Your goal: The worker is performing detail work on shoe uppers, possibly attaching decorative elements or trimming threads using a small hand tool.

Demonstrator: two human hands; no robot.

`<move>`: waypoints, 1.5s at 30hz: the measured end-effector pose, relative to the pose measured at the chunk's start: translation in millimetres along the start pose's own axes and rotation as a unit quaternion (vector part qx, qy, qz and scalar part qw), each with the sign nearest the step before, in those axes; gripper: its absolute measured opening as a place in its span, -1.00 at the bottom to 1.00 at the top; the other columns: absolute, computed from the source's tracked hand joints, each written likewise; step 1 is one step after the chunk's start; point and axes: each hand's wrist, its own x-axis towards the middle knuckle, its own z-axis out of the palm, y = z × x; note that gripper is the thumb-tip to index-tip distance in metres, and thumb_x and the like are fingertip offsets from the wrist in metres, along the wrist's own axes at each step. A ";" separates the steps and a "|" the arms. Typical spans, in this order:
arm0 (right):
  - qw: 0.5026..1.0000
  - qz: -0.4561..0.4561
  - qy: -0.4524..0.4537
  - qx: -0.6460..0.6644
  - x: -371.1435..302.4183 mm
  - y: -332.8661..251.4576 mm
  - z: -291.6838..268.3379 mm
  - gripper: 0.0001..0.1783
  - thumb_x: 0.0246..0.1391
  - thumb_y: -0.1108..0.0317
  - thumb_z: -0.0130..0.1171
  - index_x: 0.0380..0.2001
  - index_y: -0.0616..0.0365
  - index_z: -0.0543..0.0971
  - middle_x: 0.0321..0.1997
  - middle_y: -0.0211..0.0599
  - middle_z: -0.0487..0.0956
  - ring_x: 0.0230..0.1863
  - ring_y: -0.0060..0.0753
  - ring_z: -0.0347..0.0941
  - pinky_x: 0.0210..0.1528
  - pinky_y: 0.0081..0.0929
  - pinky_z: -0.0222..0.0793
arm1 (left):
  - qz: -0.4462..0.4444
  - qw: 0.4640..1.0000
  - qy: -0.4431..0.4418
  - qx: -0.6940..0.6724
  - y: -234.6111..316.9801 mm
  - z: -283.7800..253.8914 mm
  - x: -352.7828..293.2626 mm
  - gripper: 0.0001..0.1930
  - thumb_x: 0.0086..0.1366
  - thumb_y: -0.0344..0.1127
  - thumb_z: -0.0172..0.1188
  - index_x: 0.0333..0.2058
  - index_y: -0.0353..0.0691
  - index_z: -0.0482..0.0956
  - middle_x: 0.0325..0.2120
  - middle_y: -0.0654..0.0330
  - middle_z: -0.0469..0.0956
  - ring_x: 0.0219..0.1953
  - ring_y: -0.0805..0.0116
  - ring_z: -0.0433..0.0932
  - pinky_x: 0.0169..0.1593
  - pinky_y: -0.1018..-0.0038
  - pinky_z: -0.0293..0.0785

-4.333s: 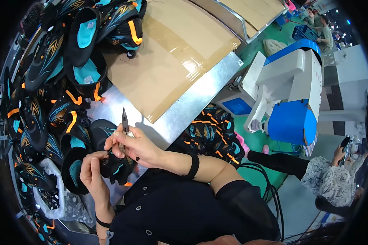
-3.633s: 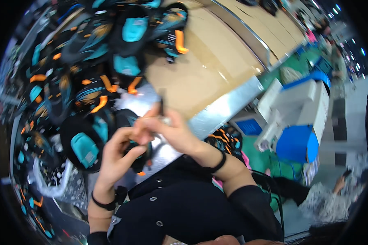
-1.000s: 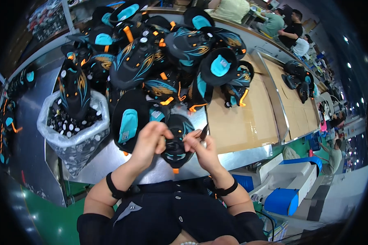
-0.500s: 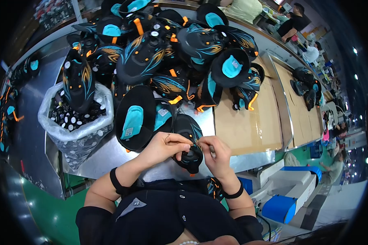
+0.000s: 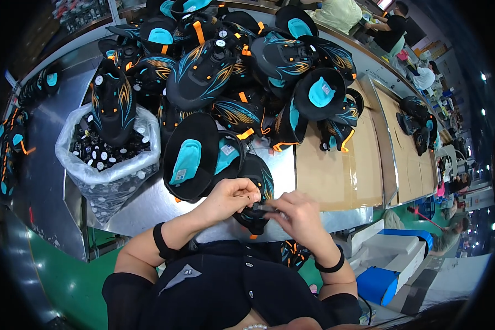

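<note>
I wear a dark buttoned shirt and a black band on each forearm, and both my hands are over one black shoe with blue and orange lines. The shoe lies at the near edge of the metal table, about midway along it, its toe away from me and its orange heel tab close to that edge. My left hand is above the left side of the shoe, thumb and fingertips pressed together; anything between them is too small to tell. My right hand, on the other side, pinches a blurred grey tool that points in over the shoe toward my left fingertips. I cannot tell whether its tip touches the shoe.

Just left of the shoe, two tilted shoes show turquoise insoles. Near the table's left edge sits a clear plastic bag full of small black parts with white round tops, and a shoe lies across its far side. Beyond the table's near right corner is a white machine with a blue cover. A cardboard sheet covers the table's right part, and a big heap of shoes fills the far side. Past the right edge, a few shoes lie on a second cardboard surface. Farthest off, a person in black works behind the partition.
</note>
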 end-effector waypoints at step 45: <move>0.931 0.152 0.307 0.123 -2.1 121.6 -41.3 -0.77 0.04 0.55 -0.01 -0.19 0.22 0.49 -0.34 -0.13 0.50 -0.27 -0.20 0.45 -0.18 -0.36 0.34 | 0.085 0.982 -0.144 -0.092 98.6 67.5 48.3 -0.55 0.29 -0.37 0.10 0.12 -0.27 0.23 -0.17 0.15 0.41 -0.25 0.46 0.43 -0.29 0.56 0.39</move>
